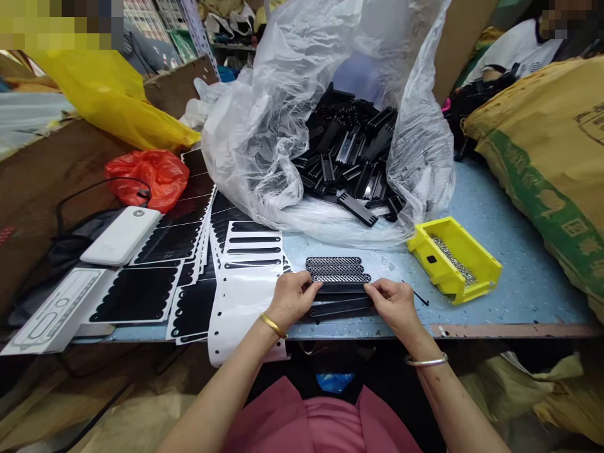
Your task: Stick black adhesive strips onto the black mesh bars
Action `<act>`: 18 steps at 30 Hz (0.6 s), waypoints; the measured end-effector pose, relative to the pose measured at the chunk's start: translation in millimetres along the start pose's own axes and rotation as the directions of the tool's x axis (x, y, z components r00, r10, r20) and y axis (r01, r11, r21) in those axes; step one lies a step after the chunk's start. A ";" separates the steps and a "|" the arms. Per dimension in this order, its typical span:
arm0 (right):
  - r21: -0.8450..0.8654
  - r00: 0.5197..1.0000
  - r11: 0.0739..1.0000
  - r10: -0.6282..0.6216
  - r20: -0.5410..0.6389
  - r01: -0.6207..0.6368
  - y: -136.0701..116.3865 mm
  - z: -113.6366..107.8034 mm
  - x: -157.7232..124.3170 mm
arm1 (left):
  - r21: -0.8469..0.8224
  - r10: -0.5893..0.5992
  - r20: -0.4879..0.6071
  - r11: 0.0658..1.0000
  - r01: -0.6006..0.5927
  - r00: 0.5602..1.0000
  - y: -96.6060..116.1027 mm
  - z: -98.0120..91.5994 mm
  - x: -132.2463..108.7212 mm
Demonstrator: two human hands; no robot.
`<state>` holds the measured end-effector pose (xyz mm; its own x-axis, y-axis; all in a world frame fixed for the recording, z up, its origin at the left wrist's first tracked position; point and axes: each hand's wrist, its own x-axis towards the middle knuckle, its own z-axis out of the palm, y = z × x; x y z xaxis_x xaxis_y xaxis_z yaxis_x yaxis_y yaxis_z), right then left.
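Observation:
Between my two hands lies a black strip [343, 288], pinched at its left end by my left hand [293, 298] and at its right end by my right hand [392, 303]. Just beyond it are several patterned black strips [334, 264] laid side by side. Another smooth black strip [340, 307] rests nearer the table's front edge, slightly tilted. Left of my left hand is a white sheet [245, 302] bearing black elongated stickers [255, 240]. My fingertips hide both ends of the pinched strip.
A clear plastic bag [278, 145] with many black parts [349, 151] stands behind. A yellow bin [481, 267] of small metal pieces is at right. Sticker sheets [136, 294], a white box [56, 308] and a white device [121, 236] are left. A person [514, 50] is at upper right.

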<state>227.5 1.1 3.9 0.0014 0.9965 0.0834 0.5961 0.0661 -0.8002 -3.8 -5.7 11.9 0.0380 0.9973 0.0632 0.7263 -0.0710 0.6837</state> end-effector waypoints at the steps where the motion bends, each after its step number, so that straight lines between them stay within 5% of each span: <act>1: -0.006 1.000 1.000 0.003 0.002 -0.003 0.0 0.1 0.0 | -0.015 0.005 0.003 1.000 -0.005 1.000 -0.5 0.4 1.3; 8: -0.075 0.997 0.995 -0.055 0.062 0.060 -4.0 -6.9 2.8 | -0.048 0.096 0.031 0.994 -0.095 0.995 -4.2 -16.6 -2.0; 12: -0.191 0.977 0.967 -0.189 -0.093 0.169 -11.7 -33.1 0.8 | 0.012 0.080 -0.229 0.997 -0.079 0.970 -20.1 -61.4 -18.5; 15: -0.253 0.915 0.930 -0.326 -0.237 0.266 -28.0 -51.1 -6.8 | 0.261 0.082 -0.514 0.963 0.065 0.854 -41.6 -97.3 -36.7; 18: -0.291 0.823 0.825 -0.543 -0.171 0.484 -46.5 -46.2 -17.1 | 0.430 0.208 -0.483 0.903 0.023 0.851 -58.8 -108.2 -60.7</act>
<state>236.8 -21.3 67.1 -0.1853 0.7751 0.6040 0.7265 0.5220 -0.4469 -123.1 -64.2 46.5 -0.1477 0.8241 0.5469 0.9514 -0.0328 0.3063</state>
